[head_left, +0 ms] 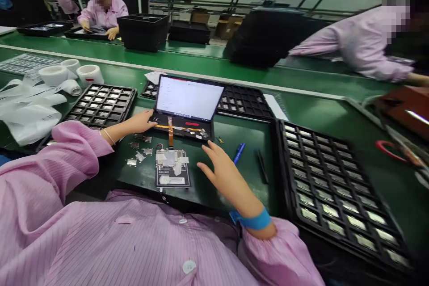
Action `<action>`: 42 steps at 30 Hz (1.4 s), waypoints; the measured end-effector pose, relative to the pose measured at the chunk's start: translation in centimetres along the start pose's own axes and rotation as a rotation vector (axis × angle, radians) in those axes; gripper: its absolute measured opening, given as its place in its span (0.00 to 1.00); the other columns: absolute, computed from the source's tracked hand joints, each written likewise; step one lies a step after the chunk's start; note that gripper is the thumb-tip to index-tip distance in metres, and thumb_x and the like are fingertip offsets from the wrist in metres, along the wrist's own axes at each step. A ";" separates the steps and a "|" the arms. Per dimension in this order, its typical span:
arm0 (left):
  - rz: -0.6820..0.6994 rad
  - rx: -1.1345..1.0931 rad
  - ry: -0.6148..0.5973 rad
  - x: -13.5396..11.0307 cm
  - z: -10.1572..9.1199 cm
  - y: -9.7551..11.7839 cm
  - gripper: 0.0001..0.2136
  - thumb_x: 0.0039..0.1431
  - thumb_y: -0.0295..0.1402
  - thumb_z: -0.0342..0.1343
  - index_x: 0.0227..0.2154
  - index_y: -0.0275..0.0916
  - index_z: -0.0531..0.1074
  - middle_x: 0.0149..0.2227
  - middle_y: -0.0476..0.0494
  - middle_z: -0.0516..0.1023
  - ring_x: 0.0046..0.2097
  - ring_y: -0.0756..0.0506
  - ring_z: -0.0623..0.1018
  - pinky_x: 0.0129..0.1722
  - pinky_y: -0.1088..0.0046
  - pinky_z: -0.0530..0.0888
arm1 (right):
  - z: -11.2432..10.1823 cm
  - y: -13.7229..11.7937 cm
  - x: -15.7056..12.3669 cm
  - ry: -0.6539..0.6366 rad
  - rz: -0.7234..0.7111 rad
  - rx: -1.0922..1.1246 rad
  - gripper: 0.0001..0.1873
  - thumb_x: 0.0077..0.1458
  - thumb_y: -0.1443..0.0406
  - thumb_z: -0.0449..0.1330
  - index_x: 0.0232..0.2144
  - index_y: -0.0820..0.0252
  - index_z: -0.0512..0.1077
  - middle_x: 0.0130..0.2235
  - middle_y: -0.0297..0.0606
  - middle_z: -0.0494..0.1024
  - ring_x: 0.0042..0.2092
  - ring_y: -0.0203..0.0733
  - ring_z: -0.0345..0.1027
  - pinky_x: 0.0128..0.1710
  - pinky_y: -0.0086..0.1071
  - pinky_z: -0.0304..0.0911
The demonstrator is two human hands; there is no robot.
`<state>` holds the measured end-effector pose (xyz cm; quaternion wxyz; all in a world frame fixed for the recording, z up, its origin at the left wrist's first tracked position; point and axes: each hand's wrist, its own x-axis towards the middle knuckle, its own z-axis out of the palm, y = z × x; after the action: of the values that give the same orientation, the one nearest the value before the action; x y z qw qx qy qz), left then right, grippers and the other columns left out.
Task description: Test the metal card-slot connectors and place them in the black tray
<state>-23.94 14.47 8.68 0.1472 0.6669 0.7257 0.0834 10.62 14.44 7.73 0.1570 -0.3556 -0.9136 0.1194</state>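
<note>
Both hands open, empty: left hand (140, 122) on the opened tablet (188, 98), right hand (223, 172) spread; metal shields (140, 157) lie loose, black tray (280, 161) full.

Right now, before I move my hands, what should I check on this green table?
Left hand empty, resting on the black base of the open device: ok.
Right hand empty and apart from the blue pen: ok.
Blue wrist strap on the right wrist: ok.
Device screen lit: ok.
Orange ribbon cable plugged in at both ends: cannot tell.
Small metal pieces inside a tray: not ok, they lie loose on the dark green mat.
</note>
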 end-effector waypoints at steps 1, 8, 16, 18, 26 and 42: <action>0.001 0.001 0.000 0.0 0.2 0.0 0.28 0.62 0.42 0.50 0.61 0.31 0.58 0.62 0.27 0.64 0.61 0.35 0.69 0.57 0.63 0.67 | 0.3 0.5 0.6 -0.005 0.024 -0.027 0.27 0.62 0.61 0.54 0.60 0.68 0.63 0.66 0.56 0.58 0.67 0.58 0.52 0.62 0.52 0.57; 0.004 0.010 0.001 0.0 0.7 0.2 0.29 0.61 0.44 0.50 0.60 0.31 0.58 0.61 0.25 0.63 0.59 0.31 0.69 0.55 0.60 0.68 | 1.8 2.7 1.9 -0.038 0.129 -0.097 0.31 0.63 0.60 0.53 0.64 0.68 0.57 0.67 0.55 0.55 0.67 0.61 0.49 0.62 0.57 0.55; 0.025 0.019 0.017 -0.1 1.0 2.6 0.28 0.61 0.43 0.53 0.59 0.31 0.61 0.60 0.27 0.66 0.59 0.35 0.70 0.55 0.65 0.68 | 2.1 4.2 0.7 0.036 0.144 -0.127 0.29 0.64 0.58 0.51 0.64 0.66 0.57 0.66 0.54 0.59 0.65 0.61 0.55 0.59 0.59 0.58; 0.007 0.037 0.031 0.0 0.3 2.3 0.29 0.59 0.44 0.56 0.60 0.35 0.62 0.61 0.32 0.67 0.61 0.37 0.69 0.55 0.68 0.68 | 2.6 4.6 0.5 0.096 0.145 -0.133 0.31 0.64 0.56 0.51 0.64 0.65 0.57 0.65 0.55 0.60 0.65 0.62 0.54 0.59 0.59 0.57; -0.266 0.154 0.181 1.3 -9.1 -8.5 0.16 0.64 0.41 0.54 0.50 0.37 0.70 0.52 0.38 0.72 0.52 0.40 0.74 0.52 0.54 0.72 | 4.1 -0.2 -2.4 0.273 -0.001 0.109 0.28 0.65 0.54 0.49 0.63 0.60 0.58 0.68 0.52 0.52 0.67 0.58 0.49 0.62 0.56 0.55; -0.129 0.088 0.238 7.1 -9.0 -14.8 0.14 0.63 0.38 0.57 0.46 0.35 0.71 0.49 0.40 0.74 0.49 0.42 0.75 0.49 0.56 0.74 | 6.2 -2.3 -4.0 0.261 0.003 0.111 0.18 0.66 0.59 0.51 0.54 0.61 0.66 0.63 0.51 0.63 0.61 0.55 0.62 0.57 0.52 0.65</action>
<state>-41.28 20.80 11.78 0.0358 0.6102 0.7823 0.1201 9.71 9.40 1.97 0.2938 -0.3605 -0.8768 0.1226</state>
